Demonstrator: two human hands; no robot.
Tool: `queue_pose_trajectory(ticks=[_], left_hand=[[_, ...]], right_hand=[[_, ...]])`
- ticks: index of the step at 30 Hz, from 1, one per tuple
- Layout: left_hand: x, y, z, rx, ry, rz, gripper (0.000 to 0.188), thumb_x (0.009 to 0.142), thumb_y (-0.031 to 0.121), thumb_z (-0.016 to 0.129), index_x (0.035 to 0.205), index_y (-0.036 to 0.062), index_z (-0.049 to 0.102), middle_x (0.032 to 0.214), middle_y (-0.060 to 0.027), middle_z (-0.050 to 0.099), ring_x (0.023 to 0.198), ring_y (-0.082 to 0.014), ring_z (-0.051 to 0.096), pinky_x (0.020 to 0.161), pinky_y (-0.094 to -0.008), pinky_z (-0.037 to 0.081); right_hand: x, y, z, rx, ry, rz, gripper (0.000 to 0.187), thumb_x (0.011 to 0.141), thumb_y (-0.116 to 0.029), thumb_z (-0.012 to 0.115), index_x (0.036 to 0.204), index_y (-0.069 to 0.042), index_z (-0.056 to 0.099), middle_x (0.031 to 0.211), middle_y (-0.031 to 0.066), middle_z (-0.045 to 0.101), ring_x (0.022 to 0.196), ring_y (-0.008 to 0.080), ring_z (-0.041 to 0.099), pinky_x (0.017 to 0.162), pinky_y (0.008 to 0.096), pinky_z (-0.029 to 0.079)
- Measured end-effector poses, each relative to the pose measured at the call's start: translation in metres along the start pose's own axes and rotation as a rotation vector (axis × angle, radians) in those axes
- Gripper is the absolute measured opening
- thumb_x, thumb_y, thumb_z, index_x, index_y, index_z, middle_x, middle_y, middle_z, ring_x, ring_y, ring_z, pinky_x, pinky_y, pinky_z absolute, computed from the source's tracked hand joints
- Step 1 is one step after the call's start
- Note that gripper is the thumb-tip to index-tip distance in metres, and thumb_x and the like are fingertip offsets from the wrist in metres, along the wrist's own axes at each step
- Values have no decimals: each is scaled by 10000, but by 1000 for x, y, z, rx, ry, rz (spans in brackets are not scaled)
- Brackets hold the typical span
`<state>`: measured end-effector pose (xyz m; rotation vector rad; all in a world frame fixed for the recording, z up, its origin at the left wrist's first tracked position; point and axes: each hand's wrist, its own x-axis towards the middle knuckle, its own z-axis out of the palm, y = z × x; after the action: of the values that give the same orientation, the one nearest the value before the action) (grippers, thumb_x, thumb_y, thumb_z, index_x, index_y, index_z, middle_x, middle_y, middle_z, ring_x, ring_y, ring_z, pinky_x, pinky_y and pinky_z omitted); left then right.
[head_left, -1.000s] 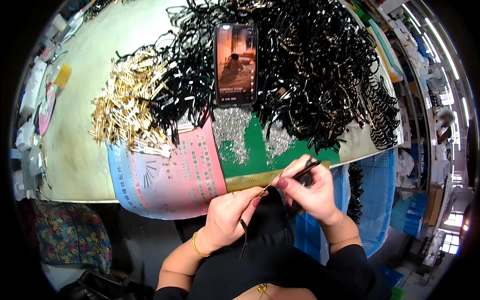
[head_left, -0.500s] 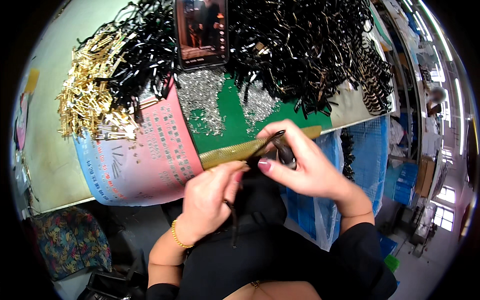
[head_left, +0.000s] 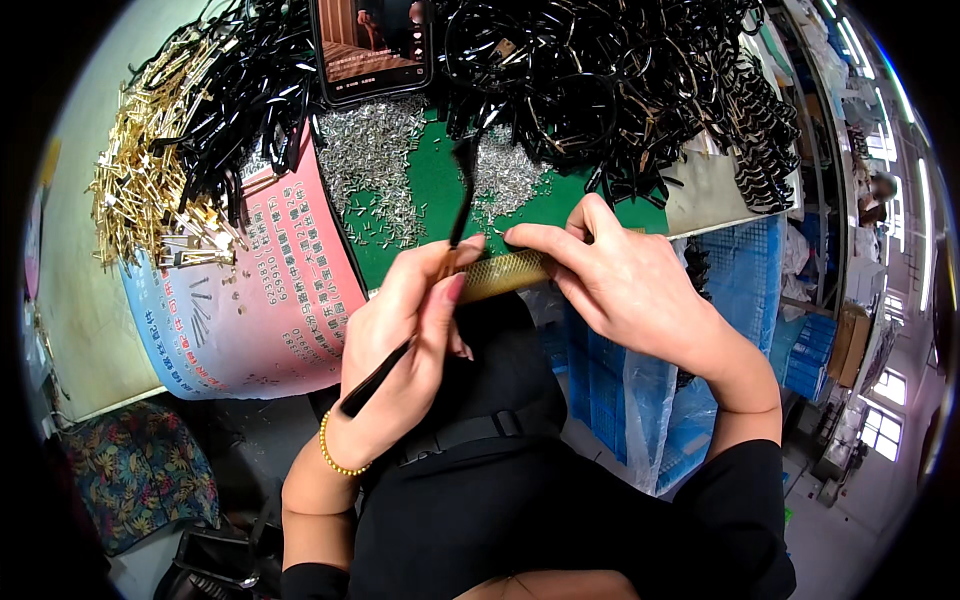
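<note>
My left hand (head_left: pixel 400 320) is closed around a slim black eyeglass temple (head_left: pixel 465 195). One end of it points up over the green mat and the other comes out below my palm, near the wrist. My right hand (head_left: pixel 640 280) is bent over the mat's front edge, index fingertip beside the small silver screws (head_left: pixel 505 180). Its other fingers are curled under, and whatever they hold is hidden. Between both hands runs a yellow-gold textured strip (head_left: pixel 500 275) along the front of the green mat (head_left: pixel 432 175).
A phone (head_left: pixel 375 60) with a lit screen stands behind another screw heap (head_left: pixel 370 165). Tangled black eyeglass parts (head_left: pixel 600 90) cover the back. Gold metal pieces (head_left: pixel 150 160) lie left, by a pink-and-blue printed sheet (head_left: pixel 250 300). Blue crates (head_left: pixel 600 400) stand below right.
My right hand has left the black piece, moving up to the screws; the dark rounded thing in it no longer shows. My left hand has shifted left, tilting the temple upward.
</note>
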<state>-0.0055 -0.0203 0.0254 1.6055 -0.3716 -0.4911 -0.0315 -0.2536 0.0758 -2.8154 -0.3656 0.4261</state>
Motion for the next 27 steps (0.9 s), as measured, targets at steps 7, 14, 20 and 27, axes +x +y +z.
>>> queue_pose_trajectory(ticks=[7, 14, 20, 27], left_hand=[[1, 6, 4, -47, 63, -74, 226, 1067, 72, 512, 1263, -24, 570, 1067, -97, 733, 586, -98, 624, 575, -258, 542], [-4, -1, -3, 39, 109, -101, 265, 1083, 137, 503, 1269, -28, 594, 993, -106, 743, 630, -99, 652, 578, -248, 551], [-4, -6, -1, 54, 147, -61, 244, 1064, 96, 526, 1264, -24, 600, 946, -119, 736, 690, -146, 705, 578, -272, 567], [-4, -8, -1, 88, 140, -15, 230, 1041, 56, 550, 1252, -21, 603, 930, -144, 733, 695, -195, 719, 594, -305, 565]], right_hand=[[2, 4, 2, -13, 36, -65, 480, 907, -114, 651, 1365, -224, 561, 948, 129, 535, 709, 278, 668, 540, 385, 538], [8, 0, -7, -82, -141, -16, 485, 939, -136, 609, 1406, -225, 511, 963, 147, 542, 756, 293, 684, 578, 401, 544], [17, -23, -22, 813, -335, 77, 444, 1046, -187, 467, 1479, -146, 377, 963, 139, 558, 728, 266, 671, 623, 381, 564], [25, -37, -28, 1185, -490, 291, 470, 1080, -185, 419, 1522, -110, 276, 956, 65, 539, 639, 114, 625, 517, 254, 537]])
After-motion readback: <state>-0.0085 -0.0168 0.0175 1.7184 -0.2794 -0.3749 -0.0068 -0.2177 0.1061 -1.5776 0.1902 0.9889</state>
